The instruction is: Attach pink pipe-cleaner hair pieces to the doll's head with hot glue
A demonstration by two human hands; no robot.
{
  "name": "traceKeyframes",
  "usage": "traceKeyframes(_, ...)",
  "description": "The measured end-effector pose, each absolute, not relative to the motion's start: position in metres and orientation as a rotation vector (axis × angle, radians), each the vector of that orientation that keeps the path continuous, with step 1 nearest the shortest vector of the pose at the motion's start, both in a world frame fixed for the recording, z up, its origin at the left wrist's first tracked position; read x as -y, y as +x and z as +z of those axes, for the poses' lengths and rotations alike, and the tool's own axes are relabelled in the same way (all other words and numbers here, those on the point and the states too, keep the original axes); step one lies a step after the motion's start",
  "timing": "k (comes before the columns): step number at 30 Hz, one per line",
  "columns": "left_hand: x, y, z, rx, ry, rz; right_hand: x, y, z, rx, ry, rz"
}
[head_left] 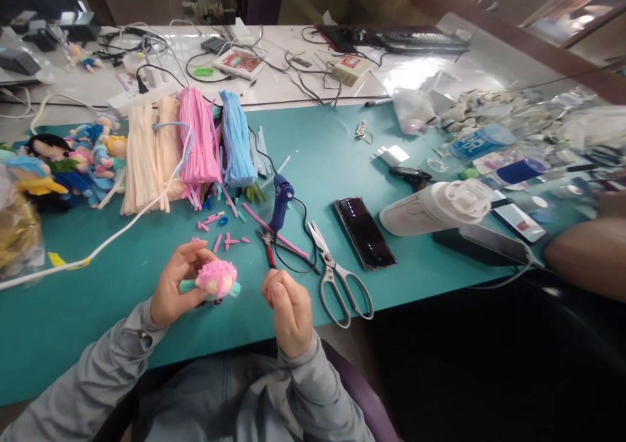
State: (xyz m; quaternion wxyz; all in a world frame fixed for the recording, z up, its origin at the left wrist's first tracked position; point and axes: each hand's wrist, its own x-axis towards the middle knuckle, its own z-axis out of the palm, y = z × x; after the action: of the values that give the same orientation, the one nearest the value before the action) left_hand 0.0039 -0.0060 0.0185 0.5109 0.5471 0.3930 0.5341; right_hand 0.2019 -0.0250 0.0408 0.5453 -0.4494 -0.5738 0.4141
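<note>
A small doll (217, 278) with pink hair and teal parts is held between the thumb and fingers of my left hand (177, 283), above the teal mat. To its right, my right hand (290, 308) is closed, its fingers curled and the thumb pressed on them; what they hold, if anything, is hidden. Just beyond that hand lie red-handled pliers (269, 250). A blue glue gun (281, 204) stands behind them. Big scissors (336, 276) rest to the right of my right hand. Short pink pieces (231, 240) are scattered beyond the doll.
Bundles of cream (141, 162), pink (199, 142) and blue stems (237, 142) lie at the back left, near several finished dolls (73, 162). A phone (364, 232) and white bottle (435, 207) sit on the right. A white cable (132, 225) crosses the left side. A person's arm (587, 256) shows far right.
</note>
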Motion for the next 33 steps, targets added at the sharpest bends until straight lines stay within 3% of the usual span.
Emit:
traceKeyframes(9, 0.005, 0.003, 0.018, -0.92, 1.313, 1.291, 0.03, 0.201, 0.06, 1.562, -1.085, 0.797)
traceKeyframes(19, 0.005, 0.003, 0.017, -0.873, 1.334, 1.268, 0.033, 0.194, 0.057, 1.43, -0.993, 0.924)
traceKeyframes(33, -0.002, -0.004, 0.0, -1.01, 1.152, 1.19, 0.03, 0.195, 0.056, 1.476, -0.993, 0.85)
